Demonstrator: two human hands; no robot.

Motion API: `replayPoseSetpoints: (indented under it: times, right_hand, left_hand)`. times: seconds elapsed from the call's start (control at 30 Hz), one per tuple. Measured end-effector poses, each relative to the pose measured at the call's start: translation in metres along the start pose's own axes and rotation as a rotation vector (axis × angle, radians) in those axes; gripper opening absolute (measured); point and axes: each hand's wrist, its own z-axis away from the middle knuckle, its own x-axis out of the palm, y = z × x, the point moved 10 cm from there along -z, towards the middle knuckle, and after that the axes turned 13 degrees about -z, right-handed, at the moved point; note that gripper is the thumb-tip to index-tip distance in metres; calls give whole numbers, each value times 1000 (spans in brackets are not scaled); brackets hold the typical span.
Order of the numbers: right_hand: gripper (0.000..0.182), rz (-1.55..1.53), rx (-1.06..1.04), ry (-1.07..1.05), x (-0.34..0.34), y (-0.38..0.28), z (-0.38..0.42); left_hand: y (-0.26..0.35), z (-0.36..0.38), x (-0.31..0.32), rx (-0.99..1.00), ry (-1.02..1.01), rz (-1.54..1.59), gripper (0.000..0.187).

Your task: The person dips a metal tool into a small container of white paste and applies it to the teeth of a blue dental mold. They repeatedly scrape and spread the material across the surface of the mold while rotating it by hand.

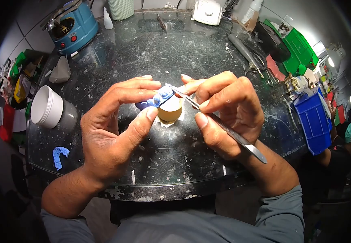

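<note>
Held between the fingertips and thumb of my left hand (116, 117) is a blue dental piece (156, 99) with raised tooth shapes. In my right hand (232, 109) is a slim metal dental hand tool (228, 128), pinched between thumb and fingers. Its narrow tip touches or almost touches the far right end of the blue piece; its broad flat end points down toward my wrist. Just beyond and below the piece stands a small yellowish round pot (170, 115) with a pale top, partly hidden. Another blue curved dental piece (60, 157) lies at the left.
A white tub (47, 107) stands left, near a blue machine (72, 30) with red knobs. Tweezers (162, 22) lie at the back. On the right are a grey handpiece (246, 52), a green tray (299, 48), a blue bin (314, 121) and part of another person (341, 150).
</note>
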Motion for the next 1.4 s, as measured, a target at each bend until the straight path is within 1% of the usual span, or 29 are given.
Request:
replayPoseSetpoints:
  times: [0.07, 0.17, 0.23, 0.4, 0.63, 0.67, 0.7, 0.73, 0.8, 0.83, 0.87, 0.9, 0.93, 0.97, 1.0, 1.03, 1.07, 1.1, 1.13, 1.17, 1.2, 1.23, 1.27, 1.3, 1.33, 1.37, 1.4]
  right_hand:
    - [24, -14, 20, 11, 0, 2, 1]
    - [20, 10, -9, -43, 4, -1, -1]
    - [18, -162, 46, 110, -5, 7, 3]
    - [17, -178, 83, 128, -8, 13, 4]
    - [12, -292, 156, 242, -16, 20, 3]
    - [12, -288, 153, 244, -18, 18, 1]
    - [12, -339, 242, 307, -23, 28, 3]
    - [12, -391, 332, 369, -29, 37, 6]
    - [15, -483, 461, 427, -35, 52, 9]
    - [15, -583, 485, 458, -38, 61, 13]
    - [16, -684, 509, 488, -39, 69, 17]
    - [16, -685, 506, 487, -40, 68, 16]
    - [16, -707, 553, 482, -36, 71, 17]
    - [16, -727, 597, 478, -33, 73, 18]
    - [15, -740, 596, 473, -32, 73, 18]
    - [15, -740, 555, 463, -31, 70, 16]
    - [15, -740, 511, 453, -31, 67, 14]
    - [16, -660, 467, 436, -34, 62, 12]
    - [17, -524, 340, 367, -35, 50, 5]
    - [17, -332, 266, 288, -33, 38, 1]
    - [18, -131, 195, 222, -30, 25, -1]
    - [20, 6, 86, 198, -26, 15, 1]
    - [20, 90, 5, 303, -24, 0, 1]
    - [19, 96, -30, 290, -18, -9, 2]
    - [17, 95, -61, 271, -14, -15, 3]
    - [18, 166, -160, 198, -7, -25, 2]
    - [19, 232, -256, 118, 2, -33, 1]
  left_hand:
    - [0, 0, 0, -9, 5, -14, 21]
    - [2, 0, -1, 2, 12, -27, 21]
    - [3, 0, 0, 11, 10, -21, 21]
    - [0, 0, -3, -26, 29, -15, 20]
    - [-4, 0, -5, -62, 31, -39, 18]
    - [-9, -2, -9, -105, 51, -67, 16]
    - [-15, -3, -14, -150, 73, -95, 14]
    - [-16, -8, -18, -158, 67, -235, 13]
    - [-17, -16, -25, -49, 62, -582, 16]
    - [-22, -16, -28, -45, 62, -583, 16]
    - [-31, -15, -26, -84, 8, -654, 16]
    - [-39, -13, -24, -124, -47, -725, 17]
    - [-41, -11, -23, -120, -47, -728, 17]
    - [-44, -9, -19, -137, -84, -768, 19]
    - [-45, -8, -15, -148, -121, -807, 22]
    - [-31, -10, -16, -91, -35, -845, 25]
    - [-25, -12, -12, -71, -36, -847, 25]
    - [-12, -15, -14, -17, 45, -819, 25]
    - [1, -15, -16, 39, 120, -786, 26]
    - [6, -15, -15, 59, 106, -663, 25]
    - [9, -13, -10, -1, 46, -540, 22]
    - [6, -10, -4, -50, 8, -420, 21]
    - [1, -7, 3, -104, -36, -300, 20]
    - [3, -4, 13, -128, -61, -162, 20]
    - [4, 1, 22, -162, -84, -28, 21]
    - [2, 5, 28, -194, -133, 62, 27]
    - [6, 5, 40, -174, -209, 247, 35]
